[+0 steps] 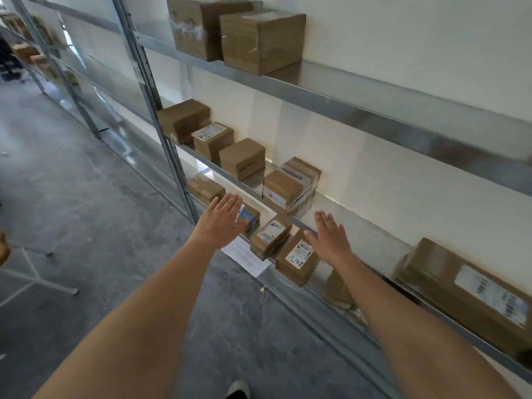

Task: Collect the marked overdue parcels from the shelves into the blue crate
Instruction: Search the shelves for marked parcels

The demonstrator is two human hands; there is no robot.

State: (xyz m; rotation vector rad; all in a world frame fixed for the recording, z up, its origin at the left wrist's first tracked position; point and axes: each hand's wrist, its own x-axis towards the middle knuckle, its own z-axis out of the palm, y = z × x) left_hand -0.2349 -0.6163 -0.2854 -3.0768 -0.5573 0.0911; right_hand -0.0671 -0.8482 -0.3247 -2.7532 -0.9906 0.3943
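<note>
Both my arms reach toward a low metal shelf (331,298) holding small cardboard parcels. My left hand (221,218) is flat with straight fingers, just left of a tilted parcel with a handwritten white label (270,236), and it partly covers a parcel with a blue label (250,218). My right hand (328,234) is also flat, at the right of a second labelled parcel (298,259). Neither hand holds anything. The two parcels lie between my hands. No blue crate is in view.
The shelf above carries several parcels, one marked by hand (211,136) and one with white-blue tape (290,187). Two large boxes (259,38) stand on the top shelf. A long parcel (466,292) lies at right. A white paper (247,257) lies low by the shelf. Grey concrete floor at left.
</note>
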